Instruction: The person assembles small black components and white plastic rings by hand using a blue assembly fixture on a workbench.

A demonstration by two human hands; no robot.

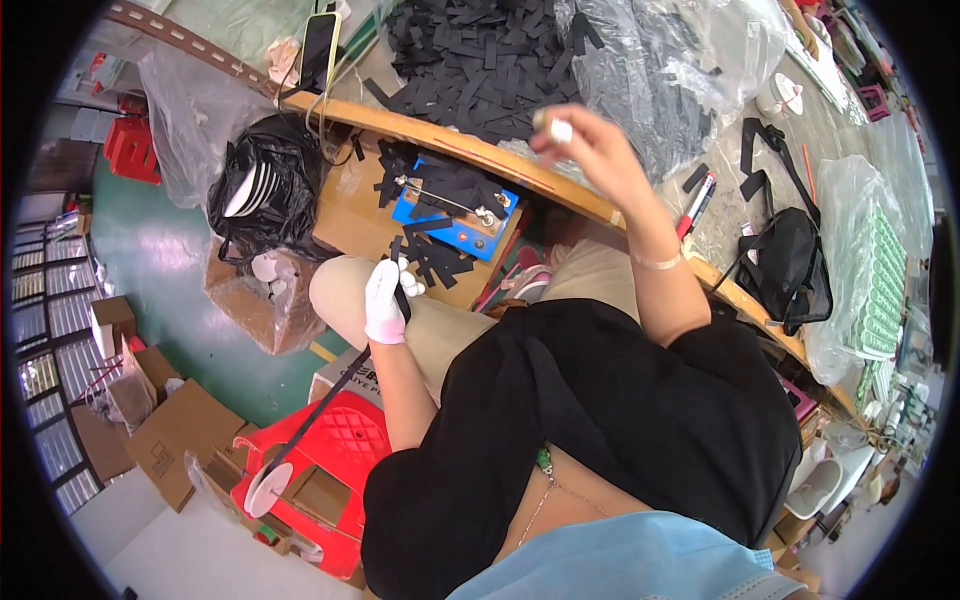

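My left hand, in a white glove with a pink cuff, is closed on a black strap. The strap's short end sticks up past the fingers, and its long part runs down to a white reel by the red stool. Ahead of this hand sits a blue bench device with a metal rod across it and cut black strips around it. My right hand, with white covers on some fingertips, is raised over the table edge near a heap of black strips. Its fingers are loosely bent and apart, with nothing visible in them.
The wooden table edge curves across in front of me. On the tabletop are clear plastic, a red marker, a black mesh bag and a green tray. A black plastic bag and cartons stand to the left.
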